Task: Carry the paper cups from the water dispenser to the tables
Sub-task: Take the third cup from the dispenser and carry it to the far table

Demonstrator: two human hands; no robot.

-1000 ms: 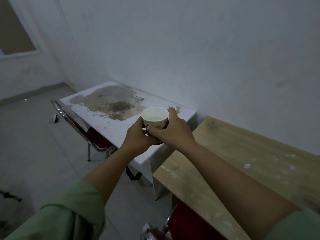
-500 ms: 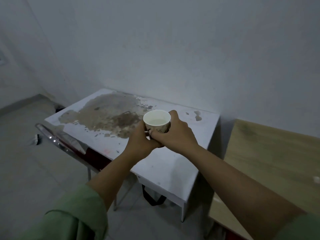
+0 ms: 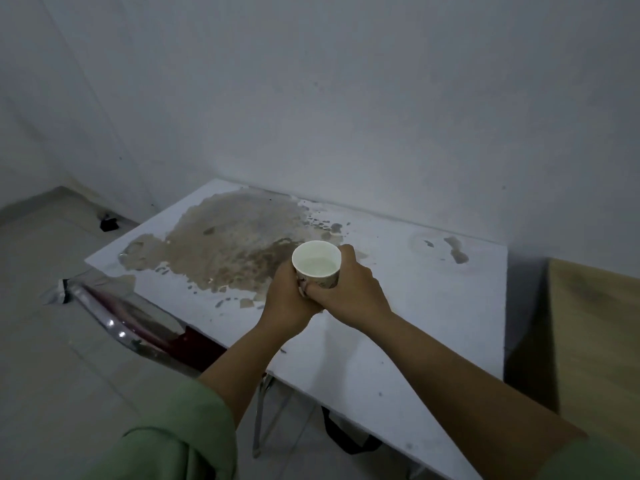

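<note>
room: dim corner with plain pale walls and a tiled floor; a white table (image 3: pixel 433 306) stands against the far wall.
cup: a small paper cup (image 3: pixel 317 264) holding pale liquid below the rim, upright, held above the middle of the white table; whether its base touches the top cannot be told.
grip, left: left hand (image 3: pixel 285 303) is closed round the cup's left side and lower part.
grip, right: right hand (image 3: pixel 349 289) is wrapped round the right side, fingers curled on the printed wall, touching the left hand beneath.
handling: likely light but soft-walled; a hard squeeze would buckle the paper and push liquid over the rim. best held low on the wall, kept level, and set down flat.
table top: a large brown patch (image 3: pixel 228 251) of worn or stained surface lies left of the cup; smaller marks (image 3: pixel 455 251) sit to the far right. the bare white area near and right of the hands looks the evener place to set it.
around: a chrome-framed chair (image 3: pixel 138 327) is tucked at the table's left near edge; a wooden table (image 3: pixel 602 341) stands just to the right.
in the way: nothing stands on the white table.
</note>
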